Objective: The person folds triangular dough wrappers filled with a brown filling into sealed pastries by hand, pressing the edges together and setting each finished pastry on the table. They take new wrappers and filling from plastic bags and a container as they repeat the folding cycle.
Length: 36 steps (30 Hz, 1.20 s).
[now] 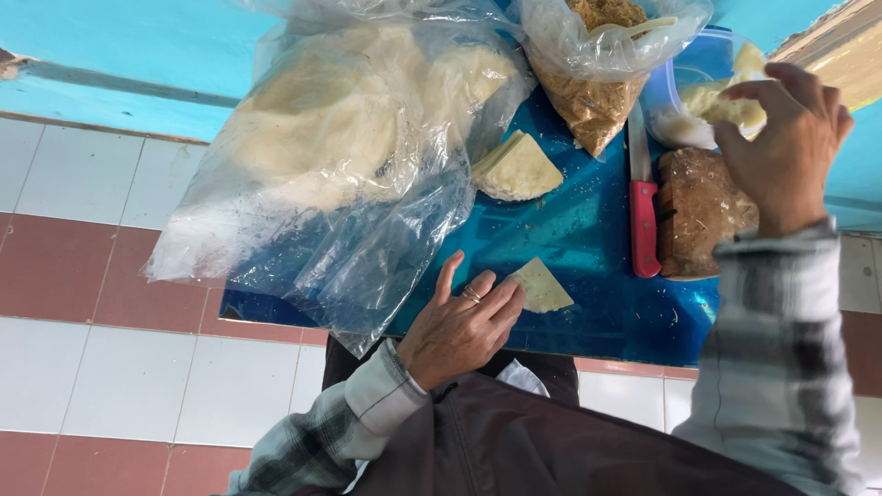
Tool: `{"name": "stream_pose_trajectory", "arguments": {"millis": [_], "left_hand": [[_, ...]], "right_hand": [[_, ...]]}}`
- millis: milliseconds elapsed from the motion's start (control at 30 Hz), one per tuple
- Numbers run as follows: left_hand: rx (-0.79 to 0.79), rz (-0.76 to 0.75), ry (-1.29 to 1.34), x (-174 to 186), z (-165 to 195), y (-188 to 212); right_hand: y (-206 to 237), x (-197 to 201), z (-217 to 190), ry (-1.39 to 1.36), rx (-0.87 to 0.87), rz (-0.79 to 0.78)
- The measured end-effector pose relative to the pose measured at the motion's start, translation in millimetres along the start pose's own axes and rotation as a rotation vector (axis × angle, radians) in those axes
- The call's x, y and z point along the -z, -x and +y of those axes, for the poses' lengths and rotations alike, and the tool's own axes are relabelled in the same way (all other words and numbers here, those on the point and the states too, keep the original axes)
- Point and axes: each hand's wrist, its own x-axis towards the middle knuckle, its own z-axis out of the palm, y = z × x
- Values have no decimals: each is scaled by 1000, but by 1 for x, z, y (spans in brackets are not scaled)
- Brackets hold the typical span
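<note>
My left hand (459, 321) rests on the blue table (588, 230) near its front edge, fingers touching a small pale folded dough piece (542, 287). A ring sits on one finger. My right hand (788, 147) is raised at the right, fingers curled over a clear plastic container (684, 92) holding pale filling; I cannot tell whether it grips anything. Farther back on the table lies a stack of wedge-shaped dough sheets (516, 167).
A large clear plastic bag of pale dough sheets (340, 138) covers the table's left half. A bag of brown crumbs (597, 64) stands at the back. A red-handled knife (643, 197) lies beside a brown lump (698, 211). Tiled floor surrounds the table.
</note>
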Motion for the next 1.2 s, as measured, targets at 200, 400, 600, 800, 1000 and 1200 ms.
{"name": "stream_pose_trajectory", "arguments": {"millis": [200,400,600,800,1000,1200], "left_hand": [[-1,-2,23,-3,-1,0],[-20,-8,-2,-7,-2,2],[-12,-5,-2,-10,-1,2],[-6,-25,19,-10,-2,1],[35,-17,52,-9,-2,3],[29,-8,50,-9,-1,3]], "right_hand": [[70,25,-132,-189,271,-101],[113,22,-198,7,310,-166],[115,34,-190,152,411,-204],[102,33,-188,-166,225,-74],[108,30,-200,-13,357,-117],[115,34,-193,-180,213,-83]]}}
